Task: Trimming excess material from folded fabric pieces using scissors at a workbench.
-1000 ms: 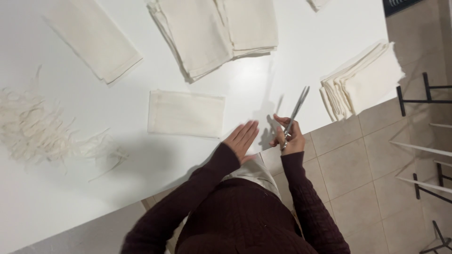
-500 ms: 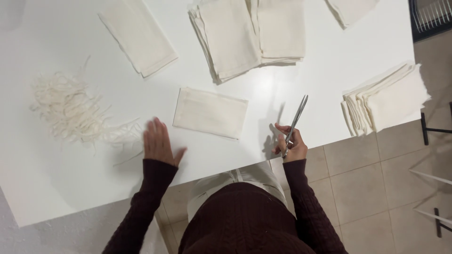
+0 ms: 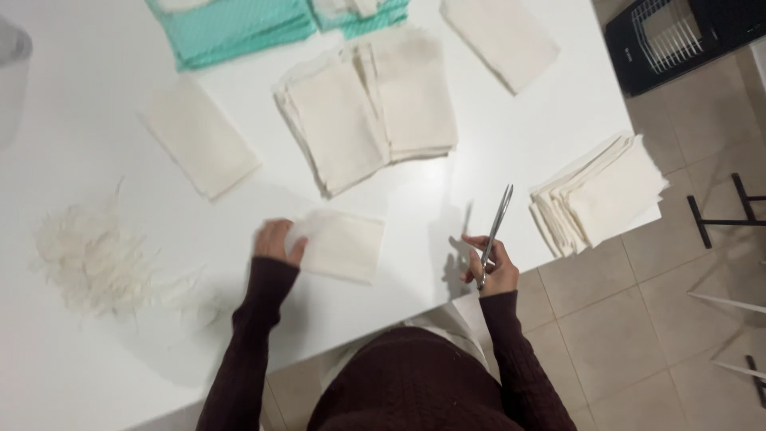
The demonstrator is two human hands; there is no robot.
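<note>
Right hand point(image 3: 493, 267) at the near table edge, fingers closed around the scissors point(image 3: 495, 227), blades together and pointing up and away. Left hand point(image 3: 275, 241) nearer the cream cloth piece point(image 3: 343, 246), pinching its left end. Cloth lying long side to side, between both hands. Farther back, a cream cloth stack point(image 3: 371, 108).

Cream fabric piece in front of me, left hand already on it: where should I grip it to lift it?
Probably the left short edge, coming from the left. The cream fabric piece lies flat on the white table, and the left hand already overlaps that end. The right hand holds the scissors, so it is not free.
</note>
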